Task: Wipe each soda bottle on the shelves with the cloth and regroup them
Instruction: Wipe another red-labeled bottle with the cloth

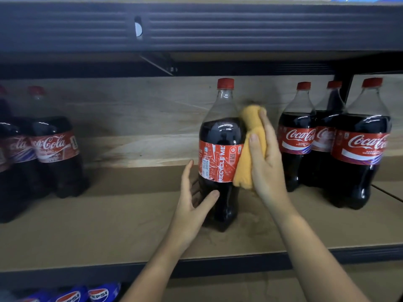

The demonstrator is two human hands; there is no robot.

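While both hands work one bottle at frame center, status is:
Center bottle (220, 153): upright on the shelf board (109, 225), red cap on, label turned sideways showing "RECYCLE ME", apart from both groups.
Left hand (194, 203): low on the bottle's left side, thumb across the dark front below the label, fingers spread and curving round the back; steadying grip, partly open.
Right hand (265, 155): fingers curled round a yellow cloth (250, 147), pressing it against the bottle's right side from shoulder down past the label.
Right group (335, 140): three cola bottles, upright, packed touching, right of frame.
Left group (43, 144): blurred cola bottles at left edge, count unclear.
Lower left corner: blue Pepsi bottles (87, 294) on the shelf below, tops only.
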